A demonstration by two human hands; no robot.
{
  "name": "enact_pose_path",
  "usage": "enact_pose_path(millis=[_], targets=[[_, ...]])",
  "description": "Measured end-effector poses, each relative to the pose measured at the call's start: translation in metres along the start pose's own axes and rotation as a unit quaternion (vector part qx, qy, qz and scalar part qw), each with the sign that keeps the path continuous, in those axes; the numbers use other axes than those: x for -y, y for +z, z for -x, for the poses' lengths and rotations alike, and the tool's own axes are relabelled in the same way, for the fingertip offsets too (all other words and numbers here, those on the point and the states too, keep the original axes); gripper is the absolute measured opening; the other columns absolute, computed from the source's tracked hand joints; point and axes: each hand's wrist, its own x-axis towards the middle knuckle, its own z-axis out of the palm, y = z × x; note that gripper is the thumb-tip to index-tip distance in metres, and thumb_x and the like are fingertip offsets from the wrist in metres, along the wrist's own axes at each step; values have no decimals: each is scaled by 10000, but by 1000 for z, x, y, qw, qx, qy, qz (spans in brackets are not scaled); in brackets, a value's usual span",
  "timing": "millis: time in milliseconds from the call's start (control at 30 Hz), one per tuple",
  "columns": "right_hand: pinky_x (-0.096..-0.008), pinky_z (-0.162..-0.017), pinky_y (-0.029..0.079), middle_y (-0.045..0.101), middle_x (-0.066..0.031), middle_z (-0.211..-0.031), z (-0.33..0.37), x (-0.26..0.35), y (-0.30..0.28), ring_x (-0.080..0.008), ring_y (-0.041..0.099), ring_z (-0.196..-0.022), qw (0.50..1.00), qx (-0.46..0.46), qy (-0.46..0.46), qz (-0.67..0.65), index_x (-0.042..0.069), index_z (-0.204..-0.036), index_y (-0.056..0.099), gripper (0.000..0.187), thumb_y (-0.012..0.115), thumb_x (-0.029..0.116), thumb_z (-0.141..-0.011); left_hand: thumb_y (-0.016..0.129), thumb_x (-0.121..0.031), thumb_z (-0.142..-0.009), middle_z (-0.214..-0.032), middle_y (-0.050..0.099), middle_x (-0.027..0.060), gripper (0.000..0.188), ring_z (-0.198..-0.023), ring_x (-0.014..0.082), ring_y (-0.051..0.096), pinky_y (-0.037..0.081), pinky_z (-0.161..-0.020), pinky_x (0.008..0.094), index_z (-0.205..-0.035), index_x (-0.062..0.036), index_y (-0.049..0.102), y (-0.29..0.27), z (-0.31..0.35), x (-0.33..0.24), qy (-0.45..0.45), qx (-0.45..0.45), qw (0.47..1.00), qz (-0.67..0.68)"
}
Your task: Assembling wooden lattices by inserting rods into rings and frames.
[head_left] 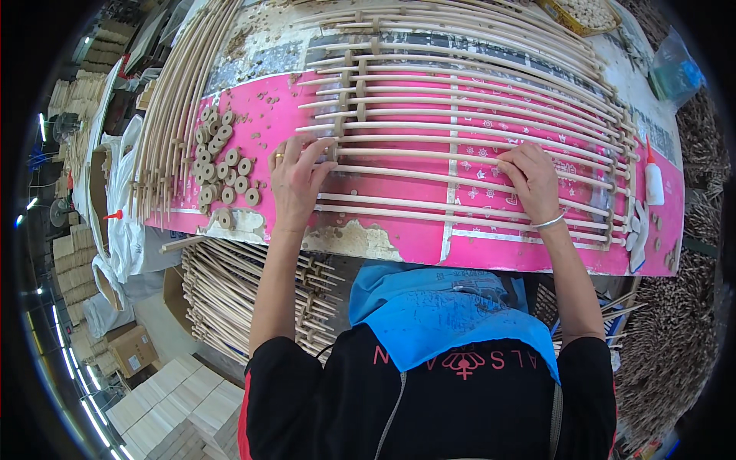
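Pale wooden rods point(491, 113) lie side by side across the pink table covering point(399, 234), many carrying small brown discs near their left ends. My left hand point(295, 176) pinches a brown disc point(332, 152) at the left end of one rod, thumb and forefinger on either side of it. Farther right, my right hand point(533, 181) has its fingertips closed on a wooden rod point(429, 155) of the same row. Its other fingers curl over neighbouring rods. Loose discs with centre holes point(232, 157) are heaped left of my left hand.
A bundle of rods point(180, 96) lies at the table's left. At the right are a white bottle with red tip point(654, 184), a white glove point(639, 236) and a plastic bag point(676, 77). A yellow basket point(571, 27) stands far back. More rods point(222, 295) are stacked below the front edge.
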Motion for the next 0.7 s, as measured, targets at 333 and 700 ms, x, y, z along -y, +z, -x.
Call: enact_pose_path(millis=[333,700], targets=[[-390,-807,468,671,-92,-901,-7,5,-13,-272,616,-872,999,-18,-8,-35,30,-972,739,107,709,113,-911,816,-260,-788,-1232,632,54,593,-1158,250,582,376,-1027,423,-1355,-179,663,-22,-6,-8,-3,-34,999,-9],[-391,-783,476,643,-110,-878,-82,-84,-34,-298,619,-867,996,-80,-48,16,33,-981,728,144,690,168,-946,710,-171,-955,-1321,608,174,530,-1233,345,580,458,-1048,443,-1450,-52,565,-14,-1,18,-108,-108,987,48]])
